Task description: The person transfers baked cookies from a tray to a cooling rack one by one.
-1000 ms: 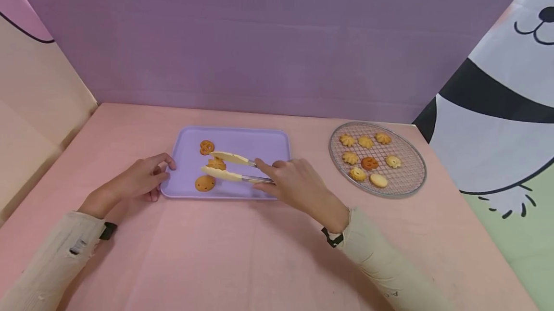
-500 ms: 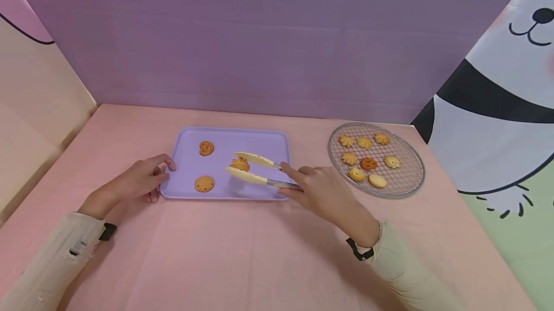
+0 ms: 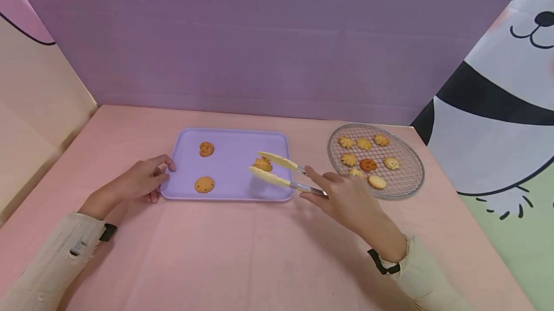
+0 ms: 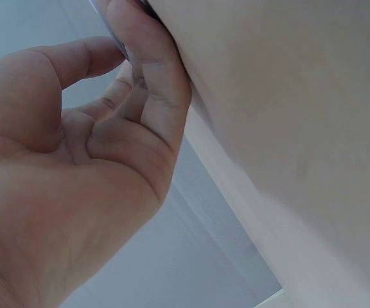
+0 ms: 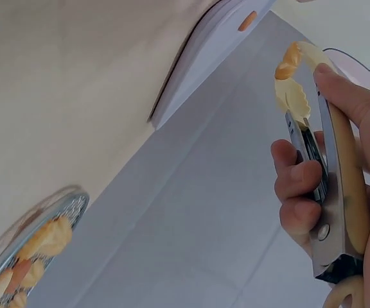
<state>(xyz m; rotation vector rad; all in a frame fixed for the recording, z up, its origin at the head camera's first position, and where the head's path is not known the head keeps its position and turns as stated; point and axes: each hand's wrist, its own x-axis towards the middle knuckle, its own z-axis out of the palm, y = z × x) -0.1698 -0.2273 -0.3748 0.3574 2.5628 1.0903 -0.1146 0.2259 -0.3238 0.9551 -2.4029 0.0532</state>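
My right hand (image 3: 346, 200) grips a pair of tongs (image 3: 277, 180) with cream tips and metal arms. Between the tips is a golden flower-shaped cookie (image 3: 262, 164), held above the right part of a lilac tray (image 3: 233, 171). In the right wrist view, the fingers wrap the tongs (image 5: 342, 186) and the cookie (image 5: 288, 61) is pinched at their end. My left hand (image 3: 140, 179) pinches the tray's left rim between thumb and finger, as the left wrist view shows. A pretzel-shaped cookie (image 3: 207, 149) and a round speckled cookie (image 3: 204, 184) lie on the tray's left side.
Right of the tray, a round wire rack (image 3: 407, 181) bears several cookies, one of them a darker orange-brown cookie (image 3: 368, 165). My right hand partly covers its near-left edge. A purple wall (image 3: 259, 61) stands behind the pink tabletop (image 3: 207, 253).
My right hand has moved right with the tongs, lifting the flower-shaped cookie from between the other two cookies across the tray. My left hand has stayed at the rim.
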